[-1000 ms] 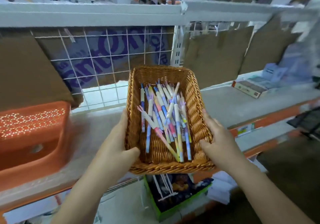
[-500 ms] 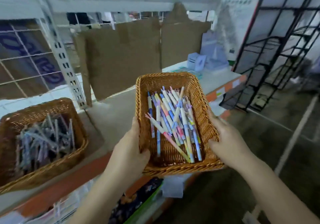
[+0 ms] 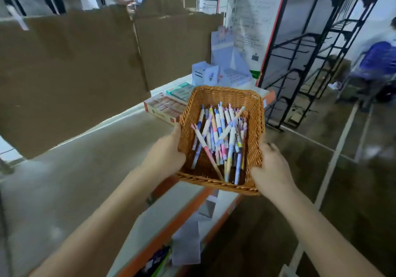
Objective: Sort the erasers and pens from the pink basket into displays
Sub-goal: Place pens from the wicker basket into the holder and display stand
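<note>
A brown wicker basket [image 3: 252, 113] full of several pastel pens [image 3: 220, 135] hangs in the air over the shelf's right end. My left hand [image 3: 165, 154] grips its left wall and my right hand [image 3: 272, 169] grips its right wall near the front corner. Beyond it on the shelf lie flat eraser display boxes, one red-edged [image 3: 162, 107] and one green [image 3: 179, 91]. A pale blue cardboard display stand [image 3: 225, 66] stands at the shelf's far right end.
The grey shelf [image 3: 75, 169] has an orange front edge, with brown cardboard sheets [image 3: 70, 66] along its back. A black wire rack [image 3: 310, 62] stands on the floor to the right. A person in blue [image 3: 377, 62] is at the far right. Lower shelves hold papers.
I have carried the basket of pens to the right along the shelf. The orange bin and the second wicker basket have dropped out of view; the eraser boxes and blue display are now close.
</note>
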